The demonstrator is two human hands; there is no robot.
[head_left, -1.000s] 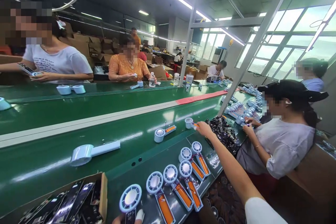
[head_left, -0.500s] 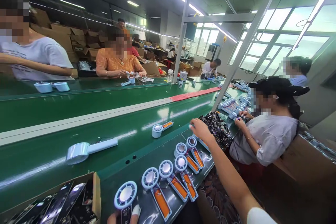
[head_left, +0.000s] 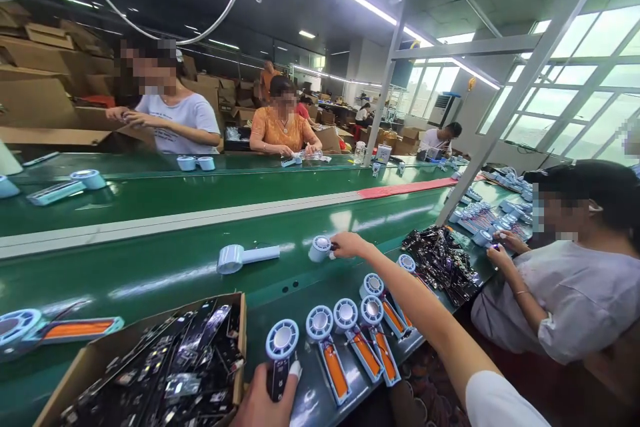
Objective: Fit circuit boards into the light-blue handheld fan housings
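At the bottom, my left hand (head_left: 265,397) is closed around the handle of a light-blue handheld fan (head_left: 283,339); a black panel covers that handle, and a white finger cover shows on my thumb. My right hand (head_left: 347,245) reaches across to the green conveyor belt (head_left: 175,280). Its fingers are closed on the handle of a second fan (head_left: 320,249), whose round head points left; the handle itself is mostly hidden. Beside my left hand, several fans (head_left: 335,370) lie in a row, their handles open and orange inside.
A cardboard box (head_left: 241,340) of black panels stands at the lower left. Another fan (head_left: 233,259) lies face down on the belt, and one (head_left: 83,330) lies open beyond the box. A pile of black parts (head_left: 440,260) and a co-worker (head_left: 565,280) are at right, near a metal post (head_left: 495,140).
My right hand has moved from near the black pile to the fan on the belt and taken hold of its handle. The view has swung left, bringing more of the box into sight.
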